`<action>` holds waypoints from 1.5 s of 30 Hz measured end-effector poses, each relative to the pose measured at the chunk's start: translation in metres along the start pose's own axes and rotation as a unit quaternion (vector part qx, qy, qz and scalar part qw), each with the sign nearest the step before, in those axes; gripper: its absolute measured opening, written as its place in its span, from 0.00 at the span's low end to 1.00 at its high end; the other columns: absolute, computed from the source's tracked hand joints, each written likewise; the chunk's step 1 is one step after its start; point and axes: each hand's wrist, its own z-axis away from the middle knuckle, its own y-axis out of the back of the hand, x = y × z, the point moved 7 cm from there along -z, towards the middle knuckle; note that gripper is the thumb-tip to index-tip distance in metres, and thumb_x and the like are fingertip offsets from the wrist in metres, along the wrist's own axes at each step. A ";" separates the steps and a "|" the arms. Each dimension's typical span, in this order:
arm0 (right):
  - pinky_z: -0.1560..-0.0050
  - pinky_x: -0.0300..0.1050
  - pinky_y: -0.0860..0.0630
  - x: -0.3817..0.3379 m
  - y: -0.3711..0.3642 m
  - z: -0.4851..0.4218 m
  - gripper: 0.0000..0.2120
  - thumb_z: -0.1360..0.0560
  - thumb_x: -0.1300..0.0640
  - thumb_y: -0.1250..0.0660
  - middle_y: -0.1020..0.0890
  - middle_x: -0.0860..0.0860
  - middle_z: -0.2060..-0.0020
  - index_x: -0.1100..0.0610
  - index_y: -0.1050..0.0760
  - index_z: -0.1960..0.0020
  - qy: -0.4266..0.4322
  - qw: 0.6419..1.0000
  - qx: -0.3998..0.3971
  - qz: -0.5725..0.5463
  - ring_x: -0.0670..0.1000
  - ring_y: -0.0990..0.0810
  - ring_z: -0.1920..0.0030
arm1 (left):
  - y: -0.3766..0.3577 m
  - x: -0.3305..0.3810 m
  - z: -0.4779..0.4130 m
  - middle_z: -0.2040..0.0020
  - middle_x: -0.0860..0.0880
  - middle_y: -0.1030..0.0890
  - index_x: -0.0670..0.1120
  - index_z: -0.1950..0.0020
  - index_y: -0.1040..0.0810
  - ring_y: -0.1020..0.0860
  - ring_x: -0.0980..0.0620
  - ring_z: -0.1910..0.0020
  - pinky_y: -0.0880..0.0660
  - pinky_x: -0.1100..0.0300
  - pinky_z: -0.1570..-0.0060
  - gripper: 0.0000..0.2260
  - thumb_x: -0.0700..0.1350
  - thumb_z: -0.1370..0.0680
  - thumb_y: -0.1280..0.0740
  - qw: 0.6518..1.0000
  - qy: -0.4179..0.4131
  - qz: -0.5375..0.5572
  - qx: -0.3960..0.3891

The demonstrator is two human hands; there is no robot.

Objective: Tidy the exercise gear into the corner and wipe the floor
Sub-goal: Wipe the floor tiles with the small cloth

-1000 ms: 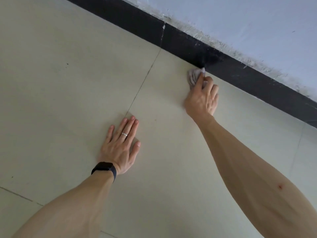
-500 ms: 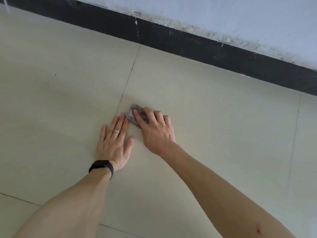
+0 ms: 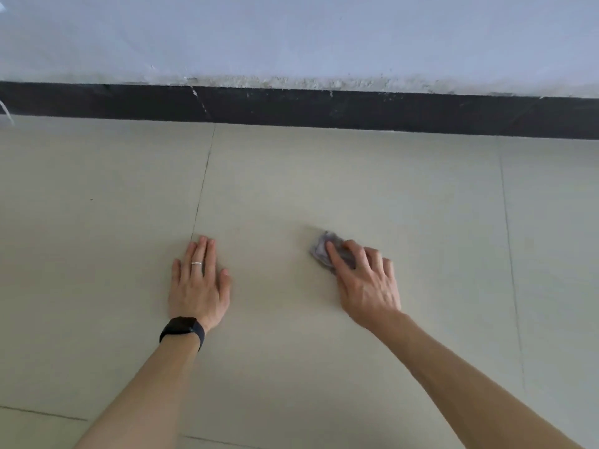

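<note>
Under the fingers of the right grip [image 3: 366, 283]: the cloth [image 3: 319, 249], a small crumpled grey-purple wad, lying on the floor [image 3: 291, 367]. The right grip is grasping the cloth: fingers [image 3: 337, 257] bent over it at the knuckles, the index laid across the top, palm side down. About half the wad is covered; the rest pokes out ahead of and left of the index fingertip. Heel of the right grip is low, can't tell if it touches the tile. The left grip [image 3: 197, 286] is well apart to the left of the right grip, not touching the cloth. It is released: flat on the floor, palm down, fingers straight and close together, thumb out towards the right grip. A ring [image 3: 196, 263] sits on one finger, a black watch [image 3: 182, 330] on the wrist behind it. A tile joint [image 3: 202, 186] starts right at the left grip's fingertips and runs straight ahead to the black skirting [image 3: 324, 110]. The skirting is well ahead of both grips, with the pale wall [image 3: 291, 37] above it, its bottom edge rough and chipped. A second joint [image 3: 509, 254] runs to the right of the right grip, clear of it. The cloth sits on the tile between those two joints, nearer the right grip's side, well short of the skirting.
</note>
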 end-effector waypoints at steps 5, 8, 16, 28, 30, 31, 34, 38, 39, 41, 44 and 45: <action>0.44 0.55 0.33 0.116 0.021 -0.019 0.28 0.22 0.49 0.38 0.31 0.51 0.32 0.45 0.38 0.23 -0.183 0.983 0.026 0.002 0.60 0.31 0.40 | 0.002 0.115 -0.025 0.18 0.48 0.50 0.54 0.19 0.49 0.49 0.42 0.20 0.50 0.39 0.24 0.29 0.58 0.21 0.53 0.998 -0.049 0.021 -0.040; 0.41 0.57 0.37 0.190 0.035 -0.038 0.28 0.21 0.50 0.41 0.35 0.52 0.31 0.45 0.44 0.22 -0.333 0.942 0.036 -0.017 0.60 0.36 0.37 | -0.011 0.169 -0.041 0.19 0.51 0.61 0.60 0.20 0.60 0.61 0.44 0.20 0.58 0.42 0.23 0.30 0.64 0.21 0.58 0.995 0.043 0.078 -0.050; 0.45 0.56 0.38 0.172 0.031 -0.160 0.30 0.24 0.56 0.42 0.32 0.60 0.34 0.55 0.40 0.23 -0.383 0.921 0.055 -0.050 0.63 0.33 0.41 | -0.018 0.170 -0.046 0.19 0.53 0.59 0.63 0.21 0.59 0.59 0.46 0.20 0.56 0.41 0.23 0.31 0.65 0.22 0.54 0.993 0.097 0.063 -0.013; 0.39 0.53 0.43 0.028 0.013 -0.175 0.32 0.28 0.64 0.38 0.28 0.42 0.35 0.38 0.30 0.30 0.076 0.985 -0.099 -0.115 0.54 0.34 0.37 | -0.019 0.166 -0.049 0.19 0.55 0.61 0.63 0.21 0.59 0.61 0.47 0.20 0.56 0.41 0.23 0.32 0.66 0.22 0.53 0.992 0.107 0.061 -0.019; 0.38 0.55 0.39 0.055 0.015 -0.121 0.32 0.29 0.64 0.37 0.27 0.43 0.35 0.38 0.29 0.30 0.041 0.991 -0.066 -0.110 0.55 0.31 0.37 | -0.020 0.167 -0.049 0.19 0.55 0.62 0.63 0.21 0.60 0.62 0.47 0.21 0.57 0.41 0.23 0.31 0.65 0.22 0.53 0.992 0.109 0.061 -0.031; 0.38 0.56 0.38 0.066 0.015 -0.088 0.33 0.30 0.64 0.36 0.26 0.45 0.35 0.39 0.29 0.30 0.034 0.993 -0.055 -0.103 0.56 0.30 0.38 | -0.019 0.168 -0.049 0.19 0.55 0.62 0.63 0.21 0.60 0.63 0.47 0.21 0.58 0.41 0.23 0.31 0.65 0.22 0.53 0.991 0.110 0.064 -0.033; 0.41 0.57 0.35 0.085 0.017 0.021 0.32 0.31 0.62 0.39 0.25 0.48 0.36 0.39 0.28 0.30 0.055 0.993 -0.048 -0.097 0.59 0.28 0.41 | -0.016 0.168 -0.049 0.19 0.54 0.60 0.63 0.21 0.58 0.61 0.46 0.20 0.58 0.40 0.23 0.31 0.65 0.22 0.52 0.991 0.104 0.075 -0.023; 0.48 0.54 0.31 0.088 0.007 0.153 0.34 0.32 0.60 0.41 0.29 0.48 0.37 0.38 0.30 0.29 0.101 0.989 -0.080 -0.073 0.59 0.28 0.44 | -0.017 0.169 -0.046 0.18 0.53 0.58 0.62 0.20 0.56 0.58 0.45 0.20 0.57 0.40 0.24 0.30 0.65 0.21 0.52 0.993 0.096 0.065 -0.013; 0.49 0.54 0.29 0.089 0.006 0.171 0.34 0.33 0.59 0.40 0.30 0.48 0.37 0.37 0.30 0.29 0.101 0.989 -0.083 -0.072 0.58 0.28 0.45 | -0.017 0.169 -0.046 0.18 0.52 0.57 0.62 0.20 0.56 0.58 0.45 0.20 0.57 0.40 0.24 0.30 0.65 0.21 0.52 0.994 0.094 0.061 -0.011; 0.50 0.52 0.29 0.090 0.006 0.181 0.34 0.33 0.57 0.39 0.30 0.47 0.38 0.37 0.30 0.29 0.107 0.990 -0.066 -0.066 0.57 0.28 0.46 | -0.014 0.170 -0.047 0.18 0.51 0.56 0.61 0.20 0.55 0.57 0.44 0.20 0.57 0.40 0.24 0.29 0.64 0.20 0.52 0.995 0.085 0.055 -0.002; 0.50 0.51 0.31 0.089 0.005 0.179 0.34 0.34 0.55 0.37 0.30 0.47 0.37 0.37 0.30 0.29 0.108 0.990 -0.060 -0.061 0.56 0.29 0.46 | -0.010 0.182 -0.031 0.18 0.47 0.50 0.57 0.19 0.50 0.52 0.41 0.20 0.50 0.38 0.25 0.27 0.59 0.18 0.51 0.995 0.080 0.059 0.010; 0.50 0.51 0.32 0.089 0.005 0.178 0.34 0.34 0.55 0.36 0.30 0.47 0.37 0.37 0.30 0.29 0.107 0.990 -0.064 -0.059 0.56 0.29 0.47 | -0.010 0.191 -0.015 0.19 0.46 0.49 0.55 0.19 0.49 0.50 0.41 0.20 0.47 0.38 0.26 0.25 0.55 0.17 0.50 0.995 0.081 0.054 0.008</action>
